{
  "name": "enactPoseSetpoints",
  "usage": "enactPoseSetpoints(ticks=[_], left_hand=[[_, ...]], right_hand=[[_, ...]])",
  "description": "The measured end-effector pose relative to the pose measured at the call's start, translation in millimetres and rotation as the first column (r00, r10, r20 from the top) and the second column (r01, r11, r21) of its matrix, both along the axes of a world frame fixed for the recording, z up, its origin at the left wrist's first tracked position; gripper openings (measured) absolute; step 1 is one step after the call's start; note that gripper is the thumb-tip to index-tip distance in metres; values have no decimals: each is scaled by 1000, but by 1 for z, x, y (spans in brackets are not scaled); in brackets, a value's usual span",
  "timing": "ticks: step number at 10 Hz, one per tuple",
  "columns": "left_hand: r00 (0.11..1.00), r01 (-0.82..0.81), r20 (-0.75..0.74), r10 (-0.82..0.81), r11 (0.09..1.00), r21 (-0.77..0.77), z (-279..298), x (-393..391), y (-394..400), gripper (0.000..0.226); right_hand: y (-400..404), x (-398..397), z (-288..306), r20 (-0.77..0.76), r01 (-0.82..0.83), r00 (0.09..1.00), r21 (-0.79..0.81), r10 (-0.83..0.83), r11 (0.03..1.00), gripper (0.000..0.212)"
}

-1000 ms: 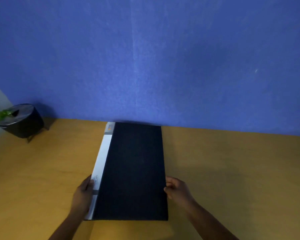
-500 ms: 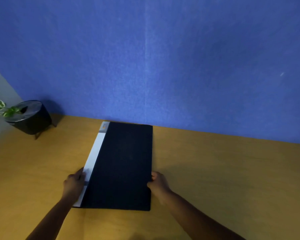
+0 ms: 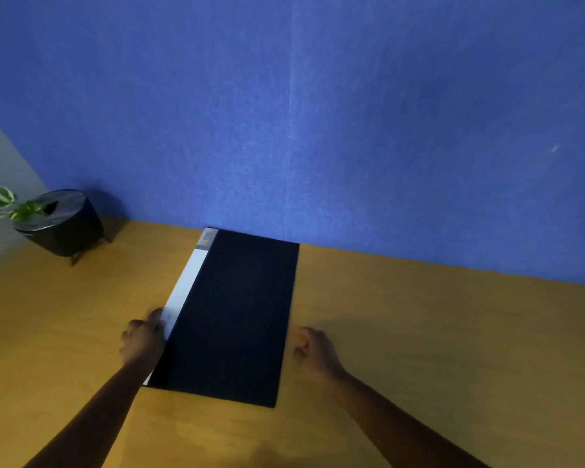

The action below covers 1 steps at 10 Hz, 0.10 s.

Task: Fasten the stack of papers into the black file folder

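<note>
- In the lower middle of the frame, the black file folder (image 3: 232, 319) lies shut and flat on the wooden desk (image 3: 436, 332), its far short edge close to the blue partition wall (image 3: 318, 113).
- Along the folder's left long edge runs the white spine strip (image 3: 187, 282), with a small grey label at its far end.
- No stack of papers shows anywhere in the frame; whether it sits inside the folder or out of view cannot be told.
- The step in hand looks like the very start: the folder is placed and steadied, and the cover is not yet opened.
- The left hand (image 3: 142, 341) sits at lower left of the folder, fingers curled loosely, their tips touching the white spine strip near its close end. It is blurred, so whether it pinches the edge or only rests on it cannot be told.
- The right hand (image 3: 313, 352) sits just beside the folder's right long edge, fingers curled into a loose fist; it holds nothing, and there appears to be a thin gap between it and the cover.
- The next move probably calls for the right hand to catch the free right edge and swing the cover over to the left while the left hand pins the spine.
- At upper left, well apart from the work, a dark round pot (image 3: 61, 224) with a small green plant (image 3: 11, 206) stands on the desk.
</note>
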<state>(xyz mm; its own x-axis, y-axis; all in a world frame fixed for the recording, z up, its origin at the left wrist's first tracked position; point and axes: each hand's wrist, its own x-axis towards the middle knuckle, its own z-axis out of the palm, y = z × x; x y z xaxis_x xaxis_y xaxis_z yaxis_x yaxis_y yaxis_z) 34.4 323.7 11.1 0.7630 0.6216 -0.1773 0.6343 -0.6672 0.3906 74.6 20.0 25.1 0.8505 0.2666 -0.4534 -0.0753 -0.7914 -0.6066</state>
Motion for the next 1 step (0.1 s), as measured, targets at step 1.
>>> enactPoseSetpoints(ticks=[1], left_hand=[[979, -50, 203, 37, 997, 57, 11, -2, -24, 39]], right_hand=[[-25, -14, 0, 145, 5, 989, -24, -1, 1000, 56]])
